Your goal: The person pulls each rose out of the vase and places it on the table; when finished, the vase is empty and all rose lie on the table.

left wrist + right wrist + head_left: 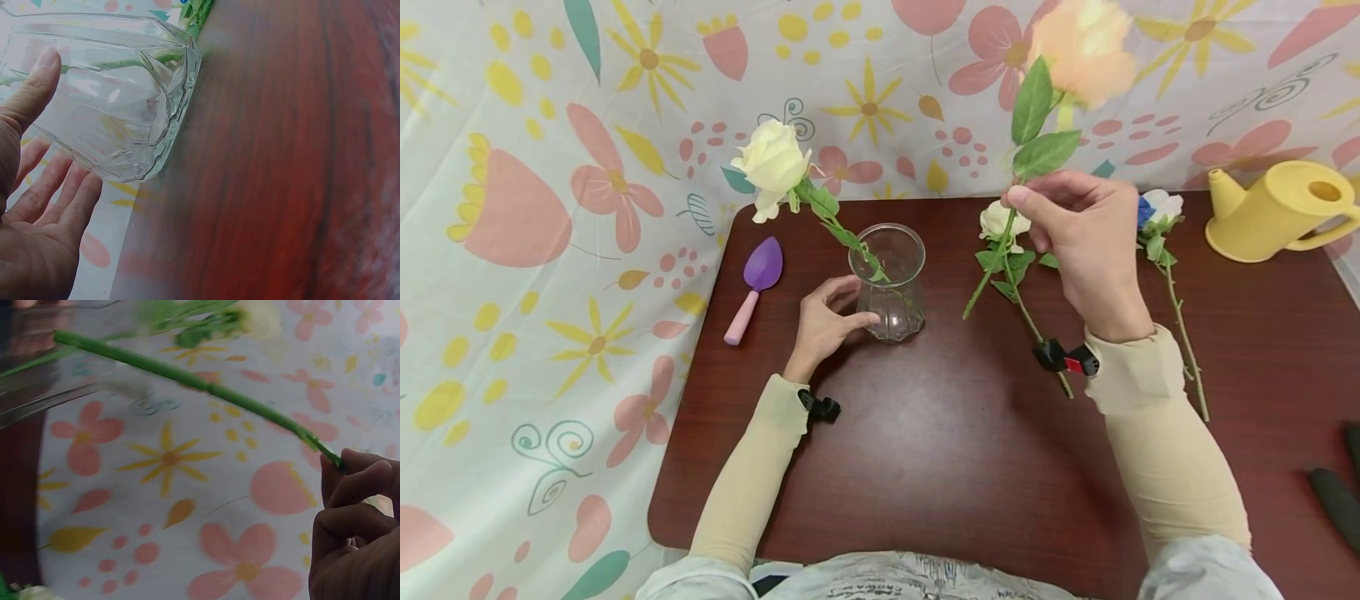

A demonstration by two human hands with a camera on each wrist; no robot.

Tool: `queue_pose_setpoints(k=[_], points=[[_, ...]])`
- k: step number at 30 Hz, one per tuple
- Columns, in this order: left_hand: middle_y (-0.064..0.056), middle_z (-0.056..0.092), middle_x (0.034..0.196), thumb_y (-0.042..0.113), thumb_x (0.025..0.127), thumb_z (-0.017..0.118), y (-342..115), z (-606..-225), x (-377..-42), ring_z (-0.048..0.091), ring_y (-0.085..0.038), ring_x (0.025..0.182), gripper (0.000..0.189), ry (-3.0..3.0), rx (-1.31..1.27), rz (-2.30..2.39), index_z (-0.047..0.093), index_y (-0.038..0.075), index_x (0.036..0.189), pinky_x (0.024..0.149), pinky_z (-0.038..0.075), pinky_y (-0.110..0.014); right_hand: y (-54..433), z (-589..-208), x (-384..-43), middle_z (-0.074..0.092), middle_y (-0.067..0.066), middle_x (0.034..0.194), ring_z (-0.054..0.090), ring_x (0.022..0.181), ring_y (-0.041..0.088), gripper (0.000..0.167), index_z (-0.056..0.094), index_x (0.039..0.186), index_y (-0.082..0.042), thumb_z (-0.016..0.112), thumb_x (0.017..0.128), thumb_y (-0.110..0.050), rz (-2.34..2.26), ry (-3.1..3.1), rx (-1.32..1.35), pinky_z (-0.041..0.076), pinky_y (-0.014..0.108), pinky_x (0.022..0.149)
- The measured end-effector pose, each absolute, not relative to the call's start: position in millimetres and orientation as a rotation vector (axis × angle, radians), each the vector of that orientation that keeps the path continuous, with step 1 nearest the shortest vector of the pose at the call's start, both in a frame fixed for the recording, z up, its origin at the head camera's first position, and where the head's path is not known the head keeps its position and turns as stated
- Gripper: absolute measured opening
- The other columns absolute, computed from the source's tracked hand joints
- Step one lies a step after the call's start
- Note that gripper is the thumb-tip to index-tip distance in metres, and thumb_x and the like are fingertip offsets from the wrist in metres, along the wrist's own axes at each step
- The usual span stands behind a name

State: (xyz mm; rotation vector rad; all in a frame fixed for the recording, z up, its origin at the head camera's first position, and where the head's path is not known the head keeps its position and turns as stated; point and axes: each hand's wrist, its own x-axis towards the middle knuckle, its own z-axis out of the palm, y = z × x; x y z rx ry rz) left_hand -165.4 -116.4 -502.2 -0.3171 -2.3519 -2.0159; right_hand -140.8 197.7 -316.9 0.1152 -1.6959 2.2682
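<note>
My left hand (827,327) holds the side of a clear glass vase (898,321), thumb in front and fingers round the far side. In the left wrist view the vase (119,125) lies between the thumb and the spread fingers. One white rose (772,162) leans out of the vase to the left, its stem inside the glass. Above the table, right of the vase, my right hand (1093,237) pinches a peach rose (1086,54) by the stem, bloom up. The green stem (209,390) reaches from the fingertips towards the vase in the right wrist view, its cut end free.
A purple trowel (763,267) with a pink handle lies left of the vase. Another white rose (997,221) lies behind the right hand. Blue and white blooms (1161,208) lie further right, near a yellow watering can (1273,212). Black handles (1333,500) show at the right edge.
</note>
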Motion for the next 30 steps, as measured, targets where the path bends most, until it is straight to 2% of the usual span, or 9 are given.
queue_pose_setpoints(k=[6,11,14,19,22,27,30], points=[[-0.030,0.073,0.130,-0.008,0.075,0.096,-116,-502,-165,0.072,-0.043,0.127,0.064,-2.349,-0.311,-2.023,0.071,-0.006,0.134,0.114,0.063,-0.047,206,-347,-152,0.076,-0.007,0.070,0.048,0.051,0.009,0.004,0.085,0.088,-0.006,0.088,0.090,-0.005,2.141,-2.038,-0.062,0.039,0.018,0.047],[-0.029,0.072,0.132,-0.007,0.076,0.096,-116,-500,-165,0.072,-0.043,0.128,0.065,-2.367,-0.291,-2.027,0.070,-0.006,0.135,0.115,0.062,-0.050,214,-373,-166,0.077,-0.018,0.075,0.052,0.057,0.005,0.009,0.087,0.086,-0.022,0.088,0.093,-0.016,1.987,-2.361,-0.231,0.040,0.019,0.049],[-0.030,0.072,0.132,-0.008,0.076,0.095,-116,-500,-165,0.071,-0.044,0.129,0.065,-2.369,-0.289,-2.030,0.070,-0.006,0.136,0.115,0.061,-0.052,219,-390,-175,0.076,-0.022,0.076,0.055,0.060,0.003,0.011,0.086,0.085,-0.027,0.088,0.094,-0.021,1.940,-2.502,-0.284,0.042,0.019,0.051],[-0.030,0.071,0.133,-0.009,0.076,0.095,-116,-500,-165,0.071,-0.045,0.129,0.065,-2.371,-0.288,-2.032,0.070,-0.007,0.136,0.115,0.061,-0.052,225,-420,-187,0.077,-0.021,0.074,0.063,0.064,0.004,0.003,0.088,0.096,-0.017,0.085,0.096,-0.018,1.968,-2.609,-0.309,0.054,0.018,0.059],[-0.030,0.071,0.133,-0.009,0.075,0.095,-115,-500,-165,0.071,-0.044,0.130,0.066,-2.370,-0.286,-2.035,0.070,-0.007,0.136,0.116,0.061,-0.051,227,-435,-192,0.077,-0.017,0.073,0.064,0.064,0.004,0.012,0.087,0.103,-0.008,0.084,0.096,-0.018,1.976,-2.663,-0.323,0.055,0.019,0.060],[-0.029,0.072,0.133,-0.008,0.075,0.096,-116,-500,-165,0.071,-0.044,0.129,0.066,-2.374,-0.293,-2.024,0.070,-0.007,0.136,0.115,0.062,-0.049,227,-453,-199,0.072,-0.011,0.064,0.054,0.057,0.003,0.021,0.085,0.106,-0.002,0.085,0.095,-0.020,1.896,-2.765,-0.317,0.043,0.020,0.054],[-0.029,0.072,0.133,-0.009,0.075,0.095,-116,-501,-165,0.071,-0.043,0.129,0.066,-2.375,-0.292,-2.016,0.070,-0.006,0.136,0.115,0.062,-0.047,226,-461,-203,0.070,-0.011,0.063,0.052,0.058,0.004,0.025,0.084,0.109,0.000,0.084,0.096,-0.022,1.798,-2.849,-0.285,0.041,0.021,0.054]])
